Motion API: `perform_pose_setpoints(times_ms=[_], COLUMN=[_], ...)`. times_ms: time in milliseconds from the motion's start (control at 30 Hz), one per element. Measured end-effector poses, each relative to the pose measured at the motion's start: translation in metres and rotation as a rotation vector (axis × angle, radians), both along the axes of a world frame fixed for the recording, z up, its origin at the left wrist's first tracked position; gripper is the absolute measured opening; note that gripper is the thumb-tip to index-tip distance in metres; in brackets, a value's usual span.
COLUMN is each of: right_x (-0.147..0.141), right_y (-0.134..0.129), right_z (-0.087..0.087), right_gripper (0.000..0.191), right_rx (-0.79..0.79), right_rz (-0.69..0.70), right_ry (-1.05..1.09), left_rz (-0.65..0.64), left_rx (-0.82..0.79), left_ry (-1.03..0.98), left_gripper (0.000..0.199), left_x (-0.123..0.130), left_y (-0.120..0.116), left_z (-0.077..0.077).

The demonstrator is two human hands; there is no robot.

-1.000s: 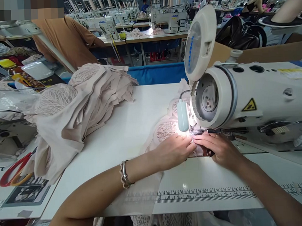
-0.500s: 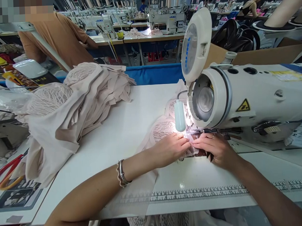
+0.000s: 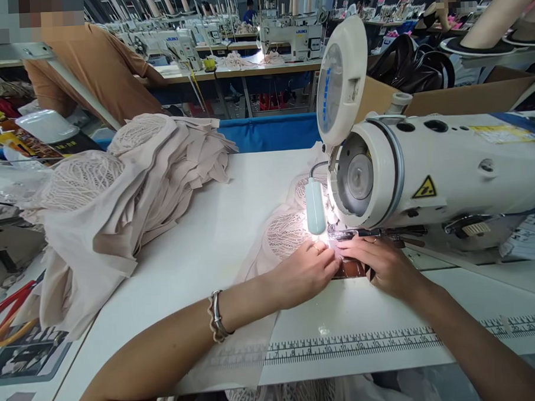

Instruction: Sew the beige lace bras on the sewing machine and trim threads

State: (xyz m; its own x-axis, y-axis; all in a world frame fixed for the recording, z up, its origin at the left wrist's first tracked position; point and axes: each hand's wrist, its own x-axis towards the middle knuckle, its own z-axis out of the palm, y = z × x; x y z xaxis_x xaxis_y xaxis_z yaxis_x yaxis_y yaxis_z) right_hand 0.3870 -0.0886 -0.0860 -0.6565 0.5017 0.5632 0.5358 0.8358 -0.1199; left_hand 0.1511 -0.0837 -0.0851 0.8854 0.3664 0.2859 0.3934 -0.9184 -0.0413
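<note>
My left hand (image 3: 303,271) and my right hand (image 3: 383,266) lie flat, fingertips nearly touching, on a beige lace piece (image 3: 286,232) under the head of a white sewing machine (image 3: 426,170). Both hands press the fabric down right in front of the needle area, which a small lamp (image 3: 315,205) lights brightly. The needle itself is hidden behind the lamp glare and my fingers. The fabric trails off the white table (image 3: 233,237) towards me, over a printed ruler (image 3: 357,342). A bracelet sits on my left wrist.
A large heap of beige lace pieces (image 3: 129,177) covers the table's left side. Red-handled scissors (image 3: 6,312) lie at the far left. A person in an orange shirt (image 3: 97,72) stands behind the heap. Rows of other sewing machines (image 3: 287,34) fill the background.
My hands stay at the needle area with the fabric; the view has shifted slightly, so everything sits a little further left. The fingertips have edged closer to the presser foot.
</note>
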Motion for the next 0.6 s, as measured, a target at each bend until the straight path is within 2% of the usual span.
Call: perform_pose_setpoints(times_ms=[100,167,267,467,600], right_x=[-0.001,0.0,0.004,0.008,0.007], right_y=[-0.001,-0.001,0.001,0.0,-0.002], right_z=[0.001,0.0,-0.003,-0.005,-0.004], right_gripper=[0.014,0.013,0.025,0.064,0.063], right_rx=[0.002,-0.01,-0.027,-0.09,-0.075], right_rz=[0.03,0.04,0.024,-0.048,-0.063], right_ry=[0.069,0.079,0.051,-0.044,-0.019], left_rz=[0.058,0.066,0.074,0.086,0.108], left_rx=[-0.013,-0.018,-0.025,-0.135,-0.204], left_ry=[0.026,0.029,0.028,0.002,0.002], left_gripper=[0.029,0.03,0.033,0.039,0.043], left_x=[-0.002,-0.004,-0.006,-0.011,-0.015], left_y=[0.001,0.002,0.006,0.017,0.027], left_z=[0.0,0.001,0.005,0.007,0.003])
